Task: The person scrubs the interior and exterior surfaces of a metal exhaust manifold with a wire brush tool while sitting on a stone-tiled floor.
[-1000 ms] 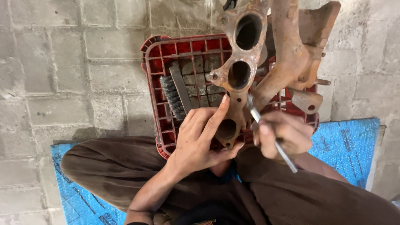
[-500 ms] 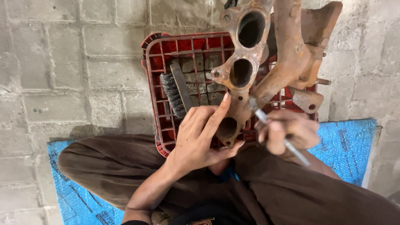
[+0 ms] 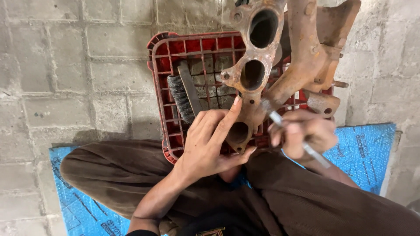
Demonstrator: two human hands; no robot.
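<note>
Since the earlier frames the right hand (image 3: 306,133) has slid a little further from the rusty exhaust manifold (image 3: 253,74) and its outline has blurred, and the thin metal scraping tool (image 3: 297,137) it grips now lies flatter, its tip still at the manifold's flange edge. The left hand (image 3: 210,140) has hardly shifted: it stays wrapped around the lower end of the manifold, thumb beneath, forefinger stretched up along the flange. The manifold itself stands where it did, propped upright on the red plastic crate (image 3: 175,48) with its lower end just above the person's lap. There is one manifold, and three port openings show on its flange, the lowest partly covered by the left fingers. One wire brush (image 3: 183,94) lies inside the crate, to the left of the manifold and clear of it. One crate rests on the paved stone floor (image 3: 65,65). One blue mat (image 3: 367,144) lies under the person's brown-trousered legs (image 3: 122,170), showing on both sides of the manifold's base. Two hands are in view, both closed on something.
</note>
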